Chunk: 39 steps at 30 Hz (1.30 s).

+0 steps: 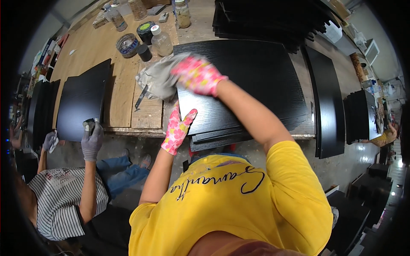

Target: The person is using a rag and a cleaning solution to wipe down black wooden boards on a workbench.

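My right hand [197,76], in a pink floral glove and slightly blurred, grips a grey cloth rag [158,79] at the far left corner of a black wood-grain panel [247,81]. The bunched rag spreads past the panel's edge onto the bench. My left hand [177,131], gloved alike, lies at the near left corner of the panel. Its thumb is spread onto the top face and its fingers stretch along the left edge. More black panels [222,138] are stacked beneath. A dark flat blade [141,98] lies beside the rag.
Jars [161,41] and an open tin [127,45] stand on the wooden bench [124,91]. More black panels [273,19] are piled behind, and one [326,98] leans at the right. At the left, a co-worker in grey gloves [92,143] stands by another panel [83,100].
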Each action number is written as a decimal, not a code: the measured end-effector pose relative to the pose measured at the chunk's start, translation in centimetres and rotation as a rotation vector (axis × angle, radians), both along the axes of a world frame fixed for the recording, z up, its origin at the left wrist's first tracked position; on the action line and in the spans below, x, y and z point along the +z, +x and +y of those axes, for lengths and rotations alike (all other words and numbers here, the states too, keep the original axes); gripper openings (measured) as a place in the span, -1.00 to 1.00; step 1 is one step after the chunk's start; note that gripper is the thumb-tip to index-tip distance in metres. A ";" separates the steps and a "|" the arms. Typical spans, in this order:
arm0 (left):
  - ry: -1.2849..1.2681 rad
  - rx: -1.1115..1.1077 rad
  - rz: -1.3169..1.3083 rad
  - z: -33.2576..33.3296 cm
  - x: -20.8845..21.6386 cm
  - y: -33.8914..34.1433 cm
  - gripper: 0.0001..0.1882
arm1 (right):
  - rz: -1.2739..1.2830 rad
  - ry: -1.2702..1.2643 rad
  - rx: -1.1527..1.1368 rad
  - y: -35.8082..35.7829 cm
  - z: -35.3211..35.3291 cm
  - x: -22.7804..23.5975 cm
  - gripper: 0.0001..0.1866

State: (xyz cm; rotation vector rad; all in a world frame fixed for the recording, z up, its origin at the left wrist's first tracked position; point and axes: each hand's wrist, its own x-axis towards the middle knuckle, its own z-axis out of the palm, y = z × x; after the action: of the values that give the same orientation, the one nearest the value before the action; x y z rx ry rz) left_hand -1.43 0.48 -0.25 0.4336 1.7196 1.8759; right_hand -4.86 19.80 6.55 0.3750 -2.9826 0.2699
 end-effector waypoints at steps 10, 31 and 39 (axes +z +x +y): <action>0.088 0.133 -0.132 1.5 0.8 1.5 -0.39 | -0.124 0.179 -1.075 2.6 22.4 -2.6 -0.65; -0.052 0.006 0.168 -1.9 -3.0 1.3 -0.28 | 0.179 0.157 -0.573 15.9 -3.8 -1.0 -0.62; -0.257 0.038 0.111 -1.2 -1.1 0.5 -0.13 | 0.178 -0.176 -0.813 25.2 5.7 -6.2 -0.59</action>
State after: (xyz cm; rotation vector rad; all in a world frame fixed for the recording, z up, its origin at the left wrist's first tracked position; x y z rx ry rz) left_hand -0.96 -0.76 -1.38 0.4118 2.0232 1.6532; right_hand 20.36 25.53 0.39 -0.7698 -2.6301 0.3675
